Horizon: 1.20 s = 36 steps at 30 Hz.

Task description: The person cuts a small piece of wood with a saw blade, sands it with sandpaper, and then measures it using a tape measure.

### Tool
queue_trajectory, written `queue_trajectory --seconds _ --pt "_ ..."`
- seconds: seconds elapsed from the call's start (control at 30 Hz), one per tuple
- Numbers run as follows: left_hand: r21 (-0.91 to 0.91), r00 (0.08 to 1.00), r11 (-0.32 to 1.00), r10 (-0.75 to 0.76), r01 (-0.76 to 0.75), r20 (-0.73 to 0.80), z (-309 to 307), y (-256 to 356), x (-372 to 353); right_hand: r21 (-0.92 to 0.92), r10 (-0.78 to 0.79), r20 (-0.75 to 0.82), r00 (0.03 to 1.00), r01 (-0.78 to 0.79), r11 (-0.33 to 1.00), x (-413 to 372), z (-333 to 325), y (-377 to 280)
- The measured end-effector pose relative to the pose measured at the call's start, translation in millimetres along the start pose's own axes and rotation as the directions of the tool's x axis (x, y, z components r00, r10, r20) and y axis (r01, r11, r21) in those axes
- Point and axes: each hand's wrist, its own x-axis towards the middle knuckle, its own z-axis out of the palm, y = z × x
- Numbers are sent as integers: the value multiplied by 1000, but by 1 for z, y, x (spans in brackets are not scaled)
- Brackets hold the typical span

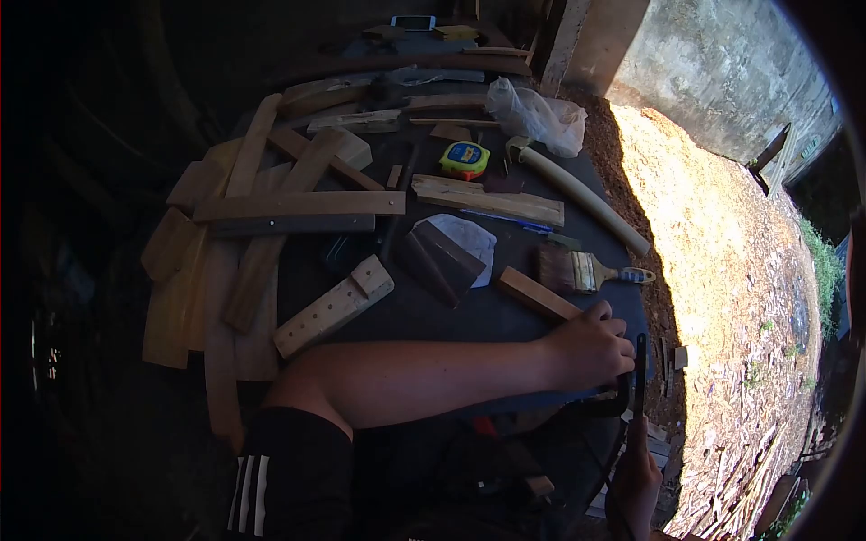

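Note:
My left hand (pixel 591 350) reaches across from the lower left, its fingers curled over the near end of a narrow wood strip (pixel 537 293) at the right edge of the dark table. Below it, at the lower right, my right hand (pixel 634 482) is wrapped round a thin dark tool (pixel 641 361) that points up past my left fingertips. The tool's exact kind is hard to make out. A wide brush (pixel 586 270) lies just above my left hand. Left of the strip rests a dark angled block (pixel 440 261) on a white cloth (pixel 478 242).
Wood pieces (pixel 302 206) are piled on the left, with a notched, drilled block (pixel 334 307) nearer. Farther back are a tape measure (pixel 465 160), a plastic bag (pixel 541 117), a curved handle (pixel 586 200) and a phone (pixel 413 22). Sunlit ground (pixel 722 316) lies right.

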Motion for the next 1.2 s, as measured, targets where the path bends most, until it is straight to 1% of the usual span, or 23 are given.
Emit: queue_trajectory --seconds 0.1,0.2,0.3,0.4,0.57,0.7,0.8,0.9,1.0,1.1,1.2 --pt "11 1000 1000 1 -1 -1 1 0 0 -78 -140 -49 989 136 988 0 1 -2" --pt "4 1000 1000 -4 4 6 1 0 0 -70 -65 -23 998 63 996 1 1 -3" --pt "-3 1000 1000 -7 7 4 2 0 0 -95 63 24 998 -61 994 0 -2 -12" --pt "7 1000 1000 -1 1 -7 2 0 0 -38 -5 -13 1000 4 999 -1 3 -5" --pt "12 1000 1000 1 -1 -19 3 0 0 -42 -10 -32 999 9 999 -3 7 2" --pt "0 1000 1000 3 -3 -26 4 -1 0 -45 -19 -31 999 17 999 -1 6 -6" --pt "5 1000 1000 6 -6 -30 3 -1 0 -17 11 -38 999 -12 1000 -1 8 -3" --pt "1 1000 1000 5 -5 -29 3 0 0 -42 56 -39 998 -58 997 -2 11 3" --pt "-6 1000 1000 2 -2 -31 2 0 -1 -19 -6 -61 998 5 1000 -1 12 3" --pt "-13 999 1000 1 -1 -32 2 -1 0 -31 86 -43 995 -87 996 -2 12 3" --pt "-15 1000 1000 -2 2 -23 2 -1 0 -38 76 -36 996 -77 996 -2 13 6"
